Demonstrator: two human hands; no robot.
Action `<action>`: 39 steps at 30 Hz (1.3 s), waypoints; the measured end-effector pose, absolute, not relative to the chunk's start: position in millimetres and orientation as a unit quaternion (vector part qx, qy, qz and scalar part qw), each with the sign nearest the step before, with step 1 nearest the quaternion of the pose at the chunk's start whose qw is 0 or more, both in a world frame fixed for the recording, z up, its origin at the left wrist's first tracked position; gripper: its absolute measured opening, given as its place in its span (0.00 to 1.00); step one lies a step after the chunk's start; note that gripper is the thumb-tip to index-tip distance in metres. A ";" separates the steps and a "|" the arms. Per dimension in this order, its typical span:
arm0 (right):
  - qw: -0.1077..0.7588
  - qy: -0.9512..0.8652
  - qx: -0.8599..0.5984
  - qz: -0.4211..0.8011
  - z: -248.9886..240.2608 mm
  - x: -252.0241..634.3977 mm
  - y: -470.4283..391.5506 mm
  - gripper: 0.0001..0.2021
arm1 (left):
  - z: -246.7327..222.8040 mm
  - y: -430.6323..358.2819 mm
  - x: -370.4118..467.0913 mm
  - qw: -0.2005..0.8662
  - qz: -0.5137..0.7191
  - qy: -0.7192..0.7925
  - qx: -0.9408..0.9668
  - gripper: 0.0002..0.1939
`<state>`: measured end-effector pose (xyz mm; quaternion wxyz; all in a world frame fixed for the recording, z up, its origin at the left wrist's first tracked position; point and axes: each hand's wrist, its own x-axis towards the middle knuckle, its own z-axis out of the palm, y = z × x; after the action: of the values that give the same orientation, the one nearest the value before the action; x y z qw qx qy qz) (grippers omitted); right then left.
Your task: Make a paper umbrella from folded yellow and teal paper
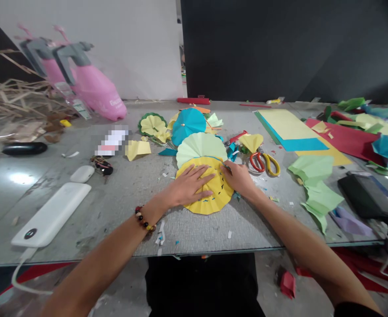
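A yellow pleated paper disc [210, 204] lies on the table in front of me, with small dark and blue marks or slits in a ring on it. My left hand [194, 185] rests flat on the disc, fingers spread. At its upper right edge, my right hand [238, 178] has thumb and fingers pinched together; a small dark bit shows at the fingertips, too small to name. A pale green pleated disc [200, 145] lies just behind the yellow one, partly covered by it. Farther back is a blue pleated disc [189, 125].
Scissors [264, 164] with red and yellow handles lie right of my right hand. Coloured paper sheets [289, 127] and crumpled green paper [315, 176] are farther right. On the left are a white power bank [53, 215], a phone [112, 141] and pink spray bottles [96, 90].
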<state>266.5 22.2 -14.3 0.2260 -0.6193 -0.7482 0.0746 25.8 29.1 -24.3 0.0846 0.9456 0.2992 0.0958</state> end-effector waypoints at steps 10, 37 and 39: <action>0.243 -0.756 -0.605 0.058 -15.9 263.0 18.2 0.22 | -24.1 25.8 25.6 0.119 0.080 0.303 0.942 0.45; 0.314 -0.744 -0.568 0.160 -17.6 267.3 25.0 0.16 | -13.8 18.0 29.2 0.112 0.080 0.297 0.945 0.39; 0.310 -0.750 -0.563 0.157 -17.7 266.2 24.4 0.15 | -13.8 17.6 29.5 0.114 0.078 0.300 0.944 0.39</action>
<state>266.2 24.4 -17.7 0.3097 -0.5629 -0.7501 0.1567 29.5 17.6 -13.8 0.1140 0.9440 0.2998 0.0778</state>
